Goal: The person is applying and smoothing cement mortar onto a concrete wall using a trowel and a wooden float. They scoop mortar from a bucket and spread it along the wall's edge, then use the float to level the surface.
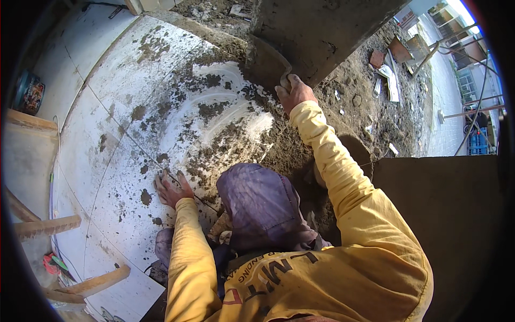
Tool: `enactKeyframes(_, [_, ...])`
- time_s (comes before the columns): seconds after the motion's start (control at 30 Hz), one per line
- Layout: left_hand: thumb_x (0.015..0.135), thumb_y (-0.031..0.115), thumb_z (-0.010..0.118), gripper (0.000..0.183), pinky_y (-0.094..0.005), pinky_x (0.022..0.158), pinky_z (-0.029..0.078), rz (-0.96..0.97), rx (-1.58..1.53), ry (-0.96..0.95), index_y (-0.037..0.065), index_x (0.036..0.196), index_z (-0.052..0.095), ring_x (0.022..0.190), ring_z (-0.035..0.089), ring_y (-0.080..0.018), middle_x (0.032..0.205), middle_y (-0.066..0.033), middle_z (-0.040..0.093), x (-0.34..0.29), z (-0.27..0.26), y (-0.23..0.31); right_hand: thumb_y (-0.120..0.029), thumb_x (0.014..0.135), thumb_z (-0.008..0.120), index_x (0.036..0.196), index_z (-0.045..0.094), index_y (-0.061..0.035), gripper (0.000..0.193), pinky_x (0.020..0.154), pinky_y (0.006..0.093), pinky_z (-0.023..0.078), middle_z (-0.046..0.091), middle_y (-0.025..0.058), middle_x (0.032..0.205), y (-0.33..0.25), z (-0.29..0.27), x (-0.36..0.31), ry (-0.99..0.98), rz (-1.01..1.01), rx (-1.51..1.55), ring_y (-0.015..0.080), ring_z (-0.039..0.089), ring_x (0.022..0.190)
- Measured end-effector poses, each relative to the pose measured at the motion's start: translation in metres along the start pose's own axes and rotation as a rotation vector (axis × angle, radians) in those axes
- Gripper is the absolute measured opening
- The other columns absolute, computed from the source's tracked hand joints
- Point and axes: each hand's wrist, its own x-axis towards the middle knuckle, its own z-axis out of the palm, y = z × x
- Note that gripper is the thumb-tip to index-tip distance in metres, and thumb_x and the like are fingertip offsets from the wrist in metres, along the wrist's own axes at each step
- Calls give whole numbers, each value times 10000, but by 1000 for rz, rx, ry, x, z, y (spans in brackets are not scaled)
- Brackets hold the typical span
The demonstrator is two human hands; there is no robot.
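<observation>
My right hand (296, 94) is closed around the handle of a trowel (268, 61), reaching out to the far middle. The dark, mortar-coated blade lies against the foot of a grey concrete column (316, 32); its exact edge of contact is hard to make out. Resting palm down with fingers spread, my left hand (173, 190) presses on the white tiled floor (107, 177). Dark crumbs of wet mortar (220, 110) and pale smears cover the tiles between both hands. Loose brown mortar or soil (289, 134) lies along the tile edge, below my right wrist.
Rubble and soil (359, 102) with broken brick pieces (377, 58) spread to the right. A round container (29, 94) stands at far left, near wooden boards (102, 280). Beside my right forearm is a rounded bucket-like thing (354, 149). A blue crate (477, 140) sits far right.
</observation>
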Motion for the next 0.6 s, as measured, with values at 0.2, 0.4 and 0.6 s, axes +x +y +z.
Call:
enactKeyframes(0.2, [860, 362, 661, 547, -533, 1136, 221, 8, -12, 0, 201, 1366, 531, 1407, 351, -271, 1501, -80, 409, 1, -3, -1, -372, 869, 666, 1119, 609, -131, 353, 895, 464, 507, 686, 189, 1087, -6, -5, 11, 11, -60, 81, 413, 633, 1052])
enactKeyframes(0.4, [868, 369, 652, 542, -541, 1137, 214, 24, -20, -4, 188, 1363, 526, 1406, 349, -285, 1497, -99, 408, 0, -6, 3, -361, 851, 692, 1027, 621, -86, 334, 846, 455, 508, 685, 203, 998, -12, -11, 31, 201, -278, 126, 415, 643, 981])
enactKeyframes(0.6, [879, 390, 652, 523, -541, 1129, 217, 47, -16, 25, 184, 1346, 537, 1396, 361, -295, 1488, -111, 418, -1, -6, -1, -342, 853, 709, 998, 633, -28, 355, 778, 423, 515, 666, 187, 958, -21, -29, 44, 161, -361, 144, 373, 655, 847])
